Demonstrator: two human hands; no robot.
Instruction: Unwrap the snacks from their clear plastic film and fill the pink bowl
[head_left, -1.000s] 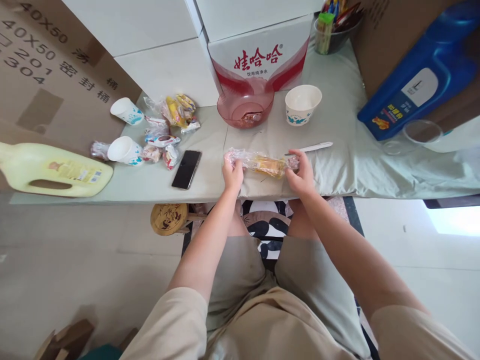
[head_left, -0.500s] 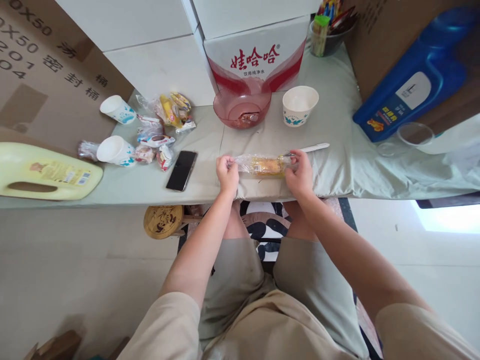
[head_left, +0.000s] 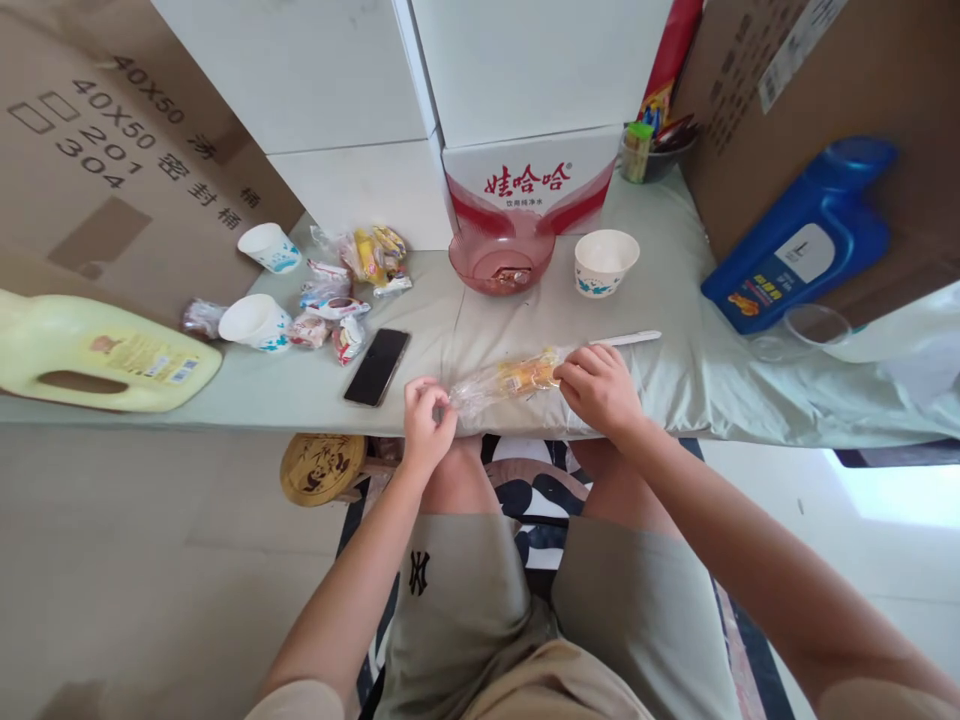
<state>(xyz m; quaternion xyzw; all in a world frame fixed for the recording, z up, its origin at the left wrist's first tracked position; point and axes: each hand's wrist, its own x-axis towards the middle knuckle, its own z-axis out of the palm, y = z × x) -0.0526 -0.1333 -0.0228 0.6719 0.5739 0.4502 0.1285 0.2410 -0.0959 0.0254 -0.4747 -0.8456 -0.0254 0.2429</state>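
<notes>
Since the earlier frame, the left hand (head_left: pixel 429 425) is sitting nearer the front edge of the counter (head_left: pixel 420 300), and the long clear plastic packet with yellow-orange contents (head_left: pixel 531 374) is slanting up to the right instead of lying nearly level. The right hand (head_left: pixel 604 388) is now turning its back upward.

Nearest, at the bottom of the frame, grey-green fabric shorts (head_left: pixel 465 600) are covering the person's thighs. A round wooden stool with panda drawings (head_left: pixel 322 468) is standing left of the knees.

At the frame's centre, the hands are staying apart: the left is pinching the packet's loose left end, the right is gripping its other end. A black rectangular phone (head_left: pixel 377 367) is lying just left of the left hand; a slim white utensil (head_left: pixel 630 338) is resting beyond the right.

Farther up, a pink translucent bowl (head_left: pixel 491 258) and a white paper bowl with blue-green leaves (head_left: pixel 606 262) are standing side by side, upper centre.
</notes>
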